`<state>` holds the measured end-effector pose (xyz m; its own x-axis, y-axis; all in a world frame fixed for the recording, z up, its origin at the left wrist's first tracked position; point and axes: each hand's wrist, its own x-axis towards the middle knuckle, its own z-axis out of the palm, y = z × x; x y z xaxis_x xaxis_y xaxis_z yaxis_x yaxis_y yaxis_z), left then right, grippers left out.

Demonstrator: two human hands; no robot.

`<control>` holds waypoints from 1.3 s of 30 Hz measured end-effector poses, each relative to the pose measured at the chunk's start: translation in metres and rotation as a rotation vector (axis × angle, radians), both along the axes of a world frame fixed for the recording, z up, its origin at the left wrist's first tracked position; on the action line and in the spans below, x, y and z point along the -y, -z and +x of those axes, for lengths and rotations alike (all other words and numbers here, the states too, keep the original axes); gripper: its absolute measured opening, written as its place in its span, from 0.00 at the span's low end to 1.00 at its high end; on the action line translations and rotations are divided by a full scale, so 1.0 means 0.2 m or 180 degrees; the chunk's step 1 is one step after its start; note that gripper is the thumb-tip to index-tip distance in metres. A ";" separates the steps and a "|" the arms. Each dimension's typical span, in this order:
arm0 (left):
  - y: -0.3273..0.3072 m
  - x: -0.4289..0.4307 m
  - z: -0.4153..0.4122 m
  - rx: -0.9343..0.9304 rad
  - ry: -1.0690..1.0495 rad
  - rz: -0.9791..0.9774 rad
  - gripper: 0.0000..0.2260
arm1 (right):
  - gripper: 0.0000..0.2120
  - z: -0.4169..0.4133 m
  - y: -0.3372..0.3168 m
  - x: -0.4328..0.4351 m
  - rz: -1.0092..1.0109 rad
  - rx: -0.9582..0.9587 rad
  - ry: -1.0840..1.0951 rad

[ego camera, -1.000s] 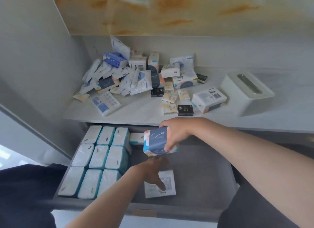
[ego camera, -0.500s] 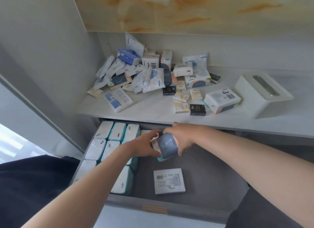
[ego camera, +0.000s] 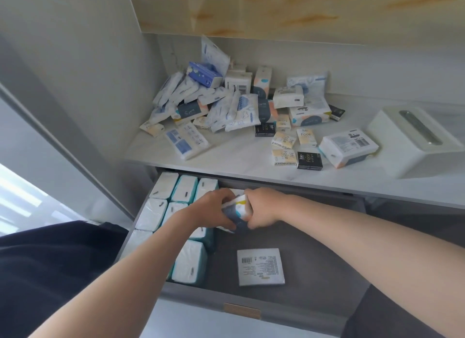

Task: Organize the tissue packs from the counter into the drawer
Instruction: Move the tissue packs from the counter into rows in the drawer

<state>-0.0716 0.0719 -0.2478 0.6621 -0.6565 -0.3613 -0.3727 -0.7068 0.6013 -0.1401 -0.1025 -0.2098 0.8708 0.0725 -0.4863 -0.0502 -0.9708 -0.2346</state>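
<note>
The grey drawer (ego camera: pixel 314 269) stands pulled out below the white counter (ego camera: pixel 241 164). Both hands grip one navy, white and yellow tissue pack (ego camera: pixel 237 212) at the drawer's back, right beside the rows of white and teal packs (ego camera: pixel 186 191). My left hand (ego camera: pixel 214 209) holds its left side, my right hand (ego camera: pixel 264 208) its right side. A flat white pack with a barcode (ego camera: pixel 260 266) lies label-up on the drawer floor. A heap of mixed tissue packs (ego camera: pixel 221 103) covers the counter's back left.
A white tissue box with a slot (ego camera: pixel 415 139) stands on the counter at right. Small yellow and black packs (ego camera: pixel 297 151) and a bigger white pack (ego camera: pixel 348 147) lie near the counter's front. A grey cabinet wall (ego camera: pixel 75 86) closes off the left side.
My right hand carried the navy pack down and back into the drawer. My left hand left the flat barcode pack and joined it on the navy pack.
</note>
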 end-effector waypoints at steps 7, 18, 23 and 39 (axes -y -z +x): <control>0.04 -0.06 0.07 0.0972 0.0460 0.0410 0.37 | 0.23 0.05 0.23 -0.09 -0.0311 0.0088 -0.0260; 0.14 -0.05 0.08 0.1970 0.0410 0.0811 0.32 | 0.32 0.04 0.52 -0.20 -0.0885 0.1044 0.0029; 0.15 0.01 0.06 0.2124 0.0305 0.1060 0.26 | 0.42 0.04 0.50 -0.13 -0.0186 0.0895 0.0043; 0.18 0.29 -0.27 0.0583 0.1442 0.1126 0.13 | 0.39 -0.39 0.56 0.17 -0.0331 -0.0716 -0.0287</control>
<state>-0.1253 0.0131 -0.2846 0.4166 -0.7486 -0.5158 -0.7588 -0.5988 0.2562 -0.2186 -0.1366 -0.3223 0.7323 0.0845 -0.6758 -0.0020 -0.9920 -0.1262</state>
